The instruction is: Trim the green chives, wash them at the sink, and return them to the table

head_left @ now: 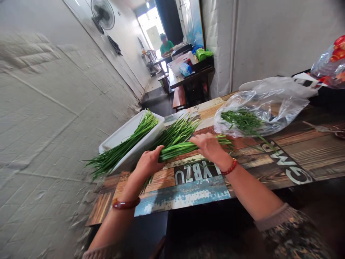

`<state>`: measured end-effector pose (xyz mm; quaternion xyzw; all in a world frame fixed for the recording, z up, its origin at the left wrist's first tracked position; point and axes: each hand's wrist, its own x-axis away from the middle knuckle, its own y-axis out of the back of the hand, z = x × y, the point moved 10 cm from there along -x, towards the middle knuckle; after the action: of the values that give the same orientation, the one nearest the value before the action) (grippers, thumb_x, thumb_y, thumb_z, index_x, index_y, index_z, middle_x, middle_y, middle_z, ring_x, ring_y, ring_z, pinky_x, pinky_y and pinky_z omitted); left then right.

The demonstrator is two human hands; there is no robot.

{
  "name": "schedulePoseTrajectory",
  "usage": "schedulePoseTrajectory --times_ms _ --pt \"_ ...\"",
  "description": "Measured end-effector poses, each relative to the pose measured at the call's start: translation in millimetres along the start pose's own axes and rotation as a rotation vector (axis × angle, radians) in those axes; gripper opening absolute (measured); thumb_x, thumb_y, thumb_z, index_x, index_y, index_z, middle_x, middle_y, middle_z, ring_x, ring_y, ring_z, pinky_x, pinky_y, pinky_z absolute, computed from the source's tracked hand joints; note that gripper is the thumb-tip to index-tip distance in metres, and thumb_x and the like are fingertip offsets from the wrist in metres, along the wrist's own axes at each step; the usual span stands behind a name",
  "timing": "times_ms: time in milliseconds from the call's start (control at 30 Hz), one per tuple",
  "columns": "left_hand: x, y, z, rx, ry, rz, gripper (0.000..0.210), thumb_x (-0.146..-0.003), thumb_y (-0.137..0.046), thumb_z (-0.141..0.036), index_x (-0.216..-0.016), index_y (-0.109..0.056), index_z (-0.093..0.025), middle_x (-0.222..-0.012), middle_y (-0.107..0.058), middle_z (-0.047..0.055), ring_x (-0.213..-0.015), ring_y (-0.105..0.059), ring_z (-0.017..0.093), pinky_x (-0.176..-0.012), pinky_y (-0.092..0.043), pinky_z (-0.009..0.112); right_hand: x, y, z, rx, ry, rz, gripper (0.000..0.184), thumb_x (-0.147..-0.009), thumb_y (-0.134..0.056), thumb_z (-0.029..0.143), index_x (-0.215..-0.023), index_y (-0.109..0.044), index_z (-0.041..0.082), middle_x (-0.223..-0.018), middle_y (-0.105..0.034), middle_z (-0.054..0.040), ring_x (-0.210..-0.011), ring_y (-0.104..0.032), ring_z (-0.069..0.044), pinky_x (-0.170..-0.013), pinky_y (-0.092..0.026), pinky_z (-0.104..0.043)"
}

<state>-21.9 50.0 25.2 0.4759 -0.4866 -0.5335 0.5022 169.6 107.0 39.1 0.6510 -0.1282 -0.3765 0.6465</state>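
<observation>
Both my hands grip one bunch of garlic chives (178, 149) just above the patterned table. My left hand (149, 162) is wrapped around its darker leaf end, at the left. Farther along, my right hand (208, 145) closes over the bunch near the pale stem ends, which stick out past it to the right. Behind the bunch lies a loose pile of chives (180, 129). More chives (129, 144) rest in a white plastic tub (115, 138), their leaf tips hanging over its near edge.
A clear plastic bag (283, 111) with green trimmings (242, 120) lies at the right of the table (188, 201). Tomatoes in a bag (338, 50) are at the far right. A wall (40, 126) rises at the left. Someone in green (167, 46) sits far back.
</observation>
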Motion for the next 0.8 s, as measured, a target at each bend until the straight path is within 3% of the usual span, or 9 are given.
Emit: schedulePoseTrajectory --times_ms 67,133,200,267,367,467,633,733,800 --pt "8 -15.8 37 0.004 0.111 0.062 0.048 -0.083 -0.061 -0.028 -0.13 -0.053 -0.019 -0.11 -0.073 0.012 -0.099 -0.069 0.031 -0.085 -0.048 0.039 1 15 -20 -0.017 -0.081 -0.115 0.024 -0.084 -0.061 0.012 -0.107 -0.063 0.019 -0.1 -0.07 -0.0095 -0.096 -0.063 -0.025 -0.077 -0.037 -0.032" --pt "19 -24.1 62 -0.004 0.178 0.03 0.043 -0.083 -0.061 -0.026 -0.125 -0.057 -0.019 -0.116 -0.071 0.013 -0.104 -0.067 0.032 -0.087 -0.049 0.04 4 26 -36 -0.075 -0.139 -0.234 0.023 -0.085 -0.061 0.015 -0.107 -0.062 0.019 -0.099 -0.07 -0.0088 -0.095 -0.062 -0.025 -0.077 -0.037 -0.031" --pt "29 -19.7 72 0.012 0.214 -0.12 0.046 -0.081 -0.063 -0.027 -0.126 -0.057 -0.017 -0.124 -0.066 0.016 -0.113 -0.063 0.035 -0.095 -0.047 0.045 7 29 -46 -0.14 -0.186 -0.326 0.017 -0.088 -0.059 0.019 -0.105 -0.062 0.019 -0.096 -0.071 -0.0082 -0.092 -0.063 -0.024 -0.075 -0.038 -0.03" --pt "41 -6.0 72 0.132 0.249 -0.345 0.05 -0.083 -0.063 -0.033 -0.129 -0.056 -0.015 -0.123 -0.065 0.017 -0.115 -0.061 0.035 -0.099 -0.046 0.049 8 28 -52 -0.202 -0.237 -0.382 0.016 -0.09 -0.059 0.023 -0.105 -0.062 0.018 -0.092 -0.071 -0.0083 -0.088 -0.065 -0.024 -0.072 -0.04 -0.03" --pt "45 8.2 49 0.52 0.213 -0.539 0.049 -0.086 -0.061 -0.043 -0.127 -0.057 -0.017 -0.109 -0.069 0.012 -0.103 -0.067 0.029 -0.095 -0.051 0.047 5 28 -55 -0.315 -0.312 -0.444 0.021 -0.09 -0.061 0.027 -0.108 -0.063 0.017 -0.092 -0.073 -0.0093 -0.086 -0.067 -0.024 -0.071 -0.044 -0.029" --pt "18 23.0 -8 0.883 0.0 -0.465 0.058 -0.078 -0.072 -0.044 -0.128 -0.057 -0.019 -0.114 -0.07 0.011 -0.106 -0.067 0.027 -0.099 -0.05 0.047 -3 39 -48 -0.474 -0.344 -0.502 0.024 -0.088 -0.062 0.033 -0.107 -0.065 0.017 -0.089 -0.073 -0.0088 -0.083 -0.068 -0.025 -0.072 -0.047 -0.031" --pt "-29 85.5 -77 1.404 -0.26 -0.447 0.076 -0.066 -0.084 -0.042 -0.131 -0.054 -0.019 -0.126 -0.066 0.013 -0.117 -0.062 0.028 -0.102 -0.048 0.043 -18 63 -16 -0.852 -0.241 -0.524 0.028 -0.084 -0.065 0.038 -0.104 -0.066 0.018 -0.087 -0.073 -0.0041 -0.078 -0.067 -0.021 -0.072 -0.052 -0.03" --pt "-44 114.6 -88 1.529 -0.29 -0.516 0.061 -0.062 -0.087 -0.041 -0.113 -0.062 -0.017 -0.111 -0.071 0.01 -0.104 -0.066 0.024 -0.093 -0.052 0.037 -21 70 1 -0.974 -0.17 -0.523 0.032 -0.079 -0.07 0.034 -0.106 -0.067 0.018 -0.088 -0.074 -0.0022 -0.084 -0.068 -0.021 -0.074 -0.053 -0.03" --pt "-49 116.0 -85 1.551 -0.225 -0.559 0.05 -0.062 -0.087 -0.04 -0.1 -0.065 -0.015 -0.098 -0.073 0.007 -0.092 -0.068 0.021 -0.086 -0.054 0.034 -21 65 3 -0.985 -0.172 -0.505 0.035 -0.075 -0.073 0.03 -0.108 -0.067 0.018 -0.09 -0.074 -0.0023 -0.085 -0.068 -0.022 -0.076 -0.054 -0.031"
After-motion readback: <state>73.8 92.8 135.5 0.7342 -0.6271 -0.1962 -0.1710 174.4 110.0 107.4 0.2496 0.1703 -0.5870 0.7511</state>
